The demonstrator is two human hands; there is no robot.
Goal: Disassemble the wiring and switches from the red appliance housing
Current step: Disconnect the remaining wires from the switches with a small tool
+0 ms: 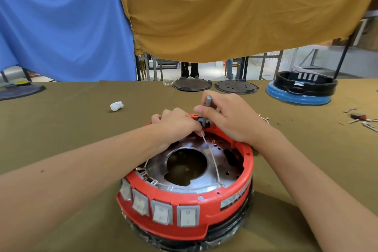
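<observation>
Housing (185, 194), round glossy red plastic with four grey rocker switches (161, 209) along its near wall, sits mid-table on olive cloth (71, 129). Left hand (177, 122) pinches a thin white wire (210, 153) over the steel plate; right hand (227, 115) grips a grey tool (208, 104) upright at the far rim. Blue and mustard drapes hang behind.

My worktop (71, 129) is draped in olive cloth. Ahead of me hang a blue sheet (61, 22) and a mustard sheet (235, 10). Below their hems I see pale floor (210, 71), dark metal frame legs (155, 67) and what may be chairs.
</observation>
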